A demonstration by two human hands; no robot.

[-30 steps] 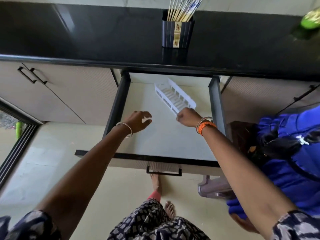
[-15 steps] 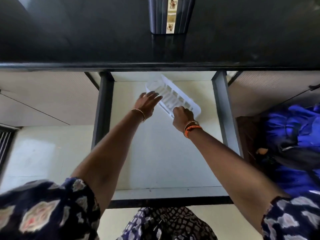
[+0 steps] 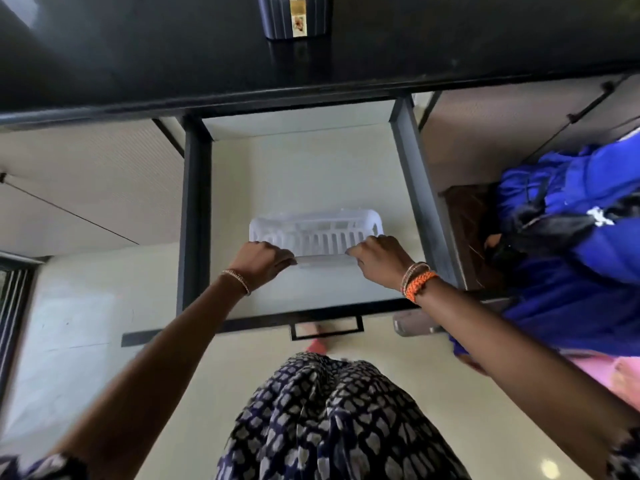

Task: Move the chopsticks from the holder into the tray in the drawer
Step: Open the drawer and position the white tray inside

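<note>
Gripping the near rim of the white slotted tray (image 3: 313, 233), the left hand (image 3: 258, 261) at 9 o'clock and the right hand (image 3: 379, 259) at 3 o'clock are curling their fingers over its edge. That tray is lying crosswise inside the open drawer (image 3: 195, 216), toward its near half. Farther off at 12 o'clock, the dark chopstick holder (image 3: 296, 17) is standing on the black countertop (image 3: 138, 53), its top cut off by the frame, so its chopsticks are not showing.
</note>
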